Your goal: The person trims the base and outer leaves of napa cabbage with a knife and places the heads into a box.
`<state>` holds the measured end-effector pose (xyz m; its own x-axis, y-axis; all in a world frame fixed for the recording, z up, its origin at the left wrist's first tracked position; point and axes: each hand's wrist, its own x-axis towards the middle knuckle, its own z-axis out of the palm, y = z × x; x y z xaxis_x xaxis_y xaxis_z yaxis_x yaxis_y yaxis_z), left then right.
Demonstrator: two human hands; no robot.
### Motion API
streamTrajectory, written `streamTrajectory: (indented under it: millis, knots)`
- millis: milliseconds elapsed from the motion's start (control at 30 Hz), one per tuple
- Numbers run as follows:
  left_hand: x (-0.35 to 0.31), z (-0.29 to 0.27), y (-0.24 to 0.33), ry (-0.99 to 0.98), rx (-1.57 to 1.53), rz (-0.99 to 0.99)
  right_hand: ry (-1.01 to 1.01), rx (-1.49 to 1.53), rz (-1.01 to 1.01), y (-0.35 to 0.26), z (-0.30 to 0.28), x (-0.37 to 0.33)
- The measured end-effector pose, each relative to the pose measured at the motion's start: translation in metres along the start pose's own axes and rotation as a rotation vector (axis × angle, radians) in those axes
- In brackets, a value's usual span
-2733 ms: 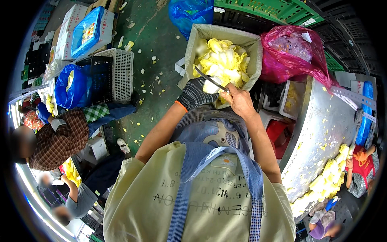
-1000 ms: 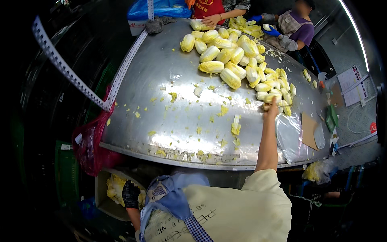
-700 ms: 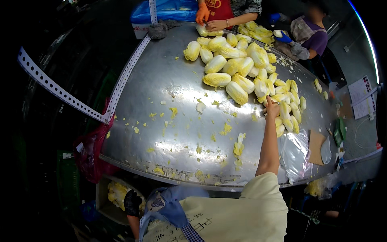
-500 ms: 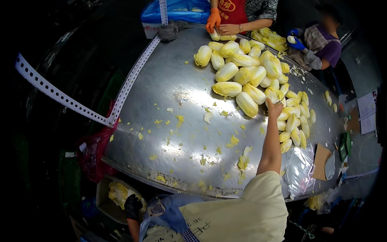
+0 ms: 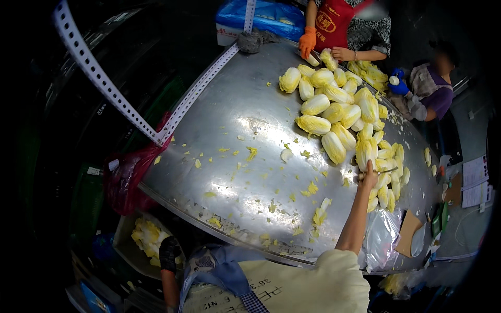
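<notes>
Right hand [image 5: 368, 178], grip closed around a knife [image 5: 386, 171], at a cabbage [image 5: 366, 152].
Gloved left hand [image 5: 169, 254] over leaf bin [image 5: 129, 263]; grip unclear.

The right hand [image 5: 368, 177] hides part of the knife [image 5: 388, 171]. The top edge cuts off one person [image 5: 368, 35]. Another head [image 5: 444, 58] is blurry.

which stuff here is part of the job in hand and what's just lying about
Apparently in the job:
- right hand, holding a knife at a cabbage
- other cabbages
- gloved left hand, at the bin of leaves

Seemingly just lying about:
- grey rag
- cardboard piece
- clear plastic
- leaf scraps
</notes>
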<state>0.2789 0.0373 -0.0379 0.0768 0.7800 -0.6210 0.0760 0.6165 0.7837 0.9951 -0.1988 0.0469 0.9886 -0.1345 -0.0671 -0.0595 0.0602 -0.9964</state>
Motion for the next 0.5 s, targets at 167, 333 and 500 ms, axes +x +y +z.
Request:
streamTrajectory:
  millis: [167,333,500]
  knots:
    - [-0.015,0.053,0.059,-0.072,0.252,0.541,-0.329,-0.011,0.071,-0.023,0.018,-0.118]
    - [-0.075,0.123,0.16,-0.049,1.001,1.198,-0.963,-0.127,0.191,-0.013,0.073,-0.26]
    - [-0.1,0.121,0.18,-0.308,1.331,1.279,-1.398,-0.238,0.356,-0.032,0.129,-0.41]
